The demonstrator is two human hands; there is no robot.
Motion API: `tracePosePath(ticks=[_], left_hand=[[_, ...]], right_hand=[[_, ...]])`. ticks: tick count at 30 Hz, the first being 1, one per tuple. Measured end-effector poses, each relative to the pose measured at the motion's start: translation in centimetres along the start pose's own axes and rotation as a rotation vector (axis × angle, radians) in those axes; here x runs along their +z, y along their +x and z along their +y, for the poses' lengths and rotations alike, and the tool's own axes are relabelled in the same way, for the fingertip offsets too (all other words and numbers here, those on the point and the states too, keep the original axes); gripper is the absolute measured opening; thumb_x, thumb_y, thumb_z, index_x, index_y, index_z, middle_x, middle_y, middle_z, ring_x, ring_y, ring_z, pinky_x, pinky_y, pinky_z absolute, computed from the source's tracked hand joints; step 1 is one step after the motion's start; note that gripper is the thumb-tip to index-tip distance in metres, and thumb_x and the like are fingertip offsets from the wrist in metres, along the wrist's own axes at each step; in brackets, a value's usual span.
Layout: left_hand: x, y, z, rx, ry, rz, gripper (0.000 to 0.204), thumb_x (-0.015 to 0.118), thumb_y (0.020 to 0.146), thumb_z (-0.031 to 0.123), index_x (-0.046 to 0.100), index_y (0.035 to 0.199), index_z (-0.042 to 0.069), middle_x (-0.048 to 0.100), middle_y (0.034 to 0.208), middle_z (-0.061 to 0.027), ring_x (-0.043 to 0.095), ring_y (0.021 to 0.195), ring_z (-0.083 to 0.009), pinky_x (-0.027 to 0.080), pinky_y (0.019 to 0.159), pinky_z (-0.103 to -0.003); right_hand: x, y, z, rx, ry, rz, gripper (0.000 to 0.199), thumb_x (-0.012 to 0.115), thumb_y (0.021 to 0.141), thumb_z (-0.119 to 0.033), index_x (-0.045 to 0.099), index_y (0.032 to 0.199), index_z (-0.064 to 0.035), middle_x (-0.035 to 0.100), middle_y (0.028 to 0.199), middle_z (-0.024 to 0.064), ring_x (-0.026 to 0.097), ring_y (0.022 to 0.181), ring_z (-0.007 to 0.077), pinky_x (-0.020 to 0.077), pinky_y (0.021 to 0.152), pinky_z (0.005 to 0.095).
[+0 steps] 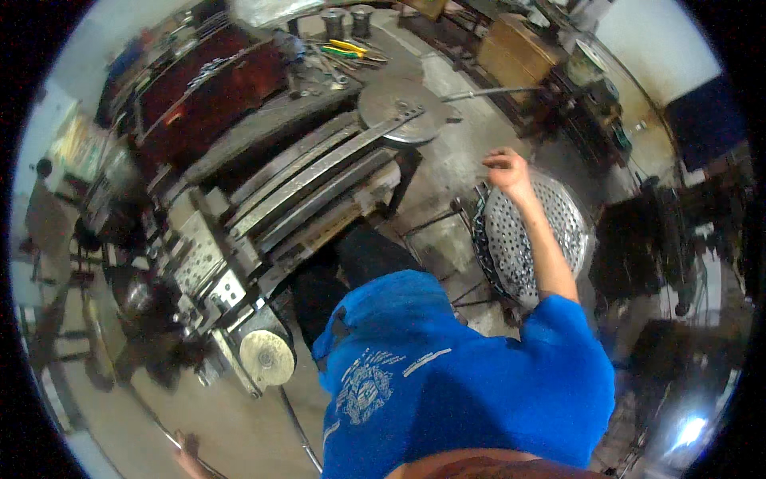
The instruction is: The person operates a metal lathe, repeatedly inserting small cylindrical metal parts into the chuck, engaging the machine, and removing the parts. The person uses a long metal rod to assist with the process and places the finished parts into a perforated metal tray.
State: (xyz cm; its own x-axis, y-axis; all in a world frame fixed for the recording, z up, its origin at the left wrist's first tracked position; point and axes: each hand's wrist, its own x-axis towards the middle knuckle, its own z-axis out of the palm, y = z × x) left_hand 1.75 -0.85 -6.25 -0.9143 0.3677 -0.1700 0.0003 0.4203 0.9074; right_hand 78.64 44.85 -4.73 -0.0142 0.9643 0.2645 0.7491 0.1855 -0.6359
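Observation:
My right hand [508, 169] is held out over the floor at the far edge of a round perforated metal basket [550, 231]. Its fingers point left, loosely bent and a little apart, with nothing visible in them. Low on the left, my left hand [188, 453] is dim and blurred beside a long thin metal bar [163, 431]; I cannot make out whether its fingers grip the bar. Between my hands stands a metal machine with long parallel rails [307, 180]. A large round plate [407, 110] sits at its far end, and a smaller pale disc [267, 358] at its near end.
A dark red open box [215, 92] stands on the bench behind the machine. Yellow-handled pliers [349, 48] lie among loose tools there. A cardboard box [517, 52] is at the far right. A metal rod [299, 431] runs down from the pale disc beside my body.

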Motion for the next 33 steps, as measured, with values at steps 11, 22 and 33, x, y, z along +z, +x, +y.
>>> tracePosePath(ticks=[11, 22, 33], left_hand=[[-0.4, -6.9, 2.1, 0.023, 0.516, 0.033, 0.036, 0.061, 0.076, 0.019, 0.054, 0.104, -0.003, 0.056, 0.068, -0.006, 0.052, 0.06, -0.0128, 0.043, 0.057, -0.027], [-1.1, -11.0, 1.6, 0.011, 0.333, 0.115, 0.026, 0.061, 0.077, 0.02, 0.056, 0.086, -0.004, 0.055, 0.064, -0.0057, 0.052, 0.059, -0.0117, 0.043, 0.057, -0.027], [-1.0, -11.1, 1.7, 0.008, 0.373, 0.14, 0.026, 0.062, 0.077, 0.019, 0.058, 0.086, -0.005, 0.054, 0.06, -0.0058, 0.052, 0.057, -0.0124, 0.042, 0.056, -0.028]], right_hand=[[16.9, 4.1, -35.4, -1.073, 0.567, -0.594, 0.04, 0.06, 0.054, -0.022, 0.066, 0.087, 0.0003, 0.053, 0.105, 0.0134, 0.053, 0.097, 0.0259, 0.0412, 0.086, 0.0344], [31.5, -0.1, -49.0, -1.161, 0.021, -0.759, 0.026, 0.058, 0.053, -0.016, 0.06, 0.069, 0.0039, 0.057, 0.076, 0.024, 0.057, 0.069, 0.0389, 0.0469, 0.062, 0.0394], [33.7, -0.6, -48.3, -1.013, 0.14, -0.753, 0.026, 0.06, 0.051, -0.017, 0.063, 0.068, 0.0028, 0.059, 0.066, 0.0227, 0.062, 0.066, 0.0336, 0.049, 0.065, 0.0384]])
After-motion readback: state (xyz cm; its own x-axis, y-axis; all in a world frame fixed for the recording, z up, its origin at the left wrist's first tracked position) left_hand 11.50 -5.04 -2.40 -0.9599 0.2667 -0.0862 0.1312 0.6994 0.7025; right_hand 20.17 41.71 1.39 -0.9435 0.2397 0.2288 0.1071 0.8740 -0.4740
